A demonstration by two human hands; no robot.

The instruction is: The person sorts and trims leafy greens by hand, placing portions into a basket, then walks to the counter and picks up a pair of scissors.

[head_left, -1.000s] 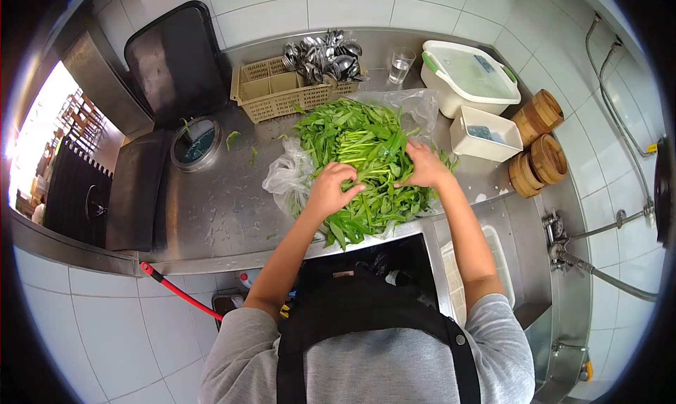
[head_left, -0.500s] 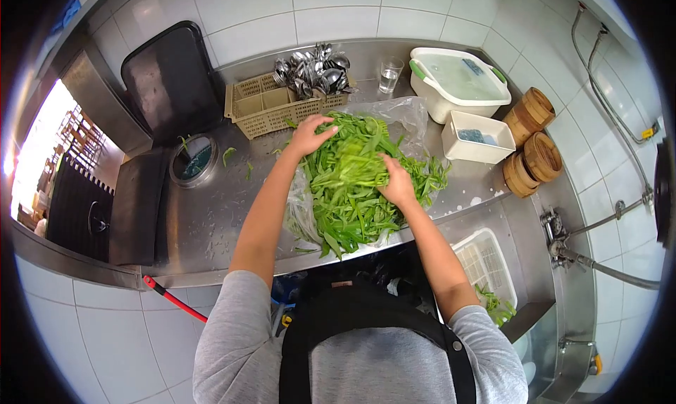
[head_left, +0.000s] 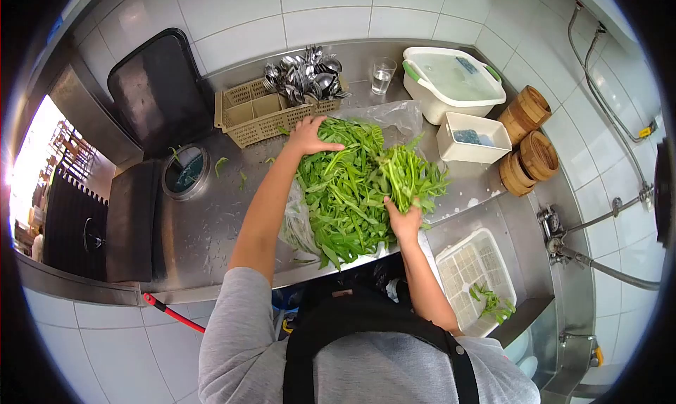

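**One hand spread, one gripping, greens between them**

Taking the pile of greens (head_left: 341, 207) as the clock's centre, it sits on the steel counter (head_left: 211, 228) directly before the person, probably so both arms can reach it without stretching. Clear plastic (head_left: 384, 115) shows past its edges at twelve and nine — likely a bag or sheet keeping leaves off the metal.

The left hand (head_left: 308, 138) rests at eleven o'clock, fingers spread wide and thumb out across the leaves; it seems to steady the heap rather than grip anything.

The right hand (head_left: 406, 223), near four, is closed around the lower stems of a bunch of greens (head_left: 401, 171). Held at that end, the bunch stays together while its leafy tops fan away. Whether it touches the pile underneath cannot be told.

At four, beyond that forearm, a white slotted basket (head_left: 458, 263) stands in the sink with a few sprigs (head_left: 491, 304) inside; the slots would suit draining.

Other things ring the work, perhaps leaving the middle for the greens: a cutlery rack (head_left: 264, 124) at eleven, a glass (head_left: 382, 75) just past twelve, a green-handled tub (head_left: 422, 90) between one and two, bamboo steamers (head_left: 528, 115) toward two.
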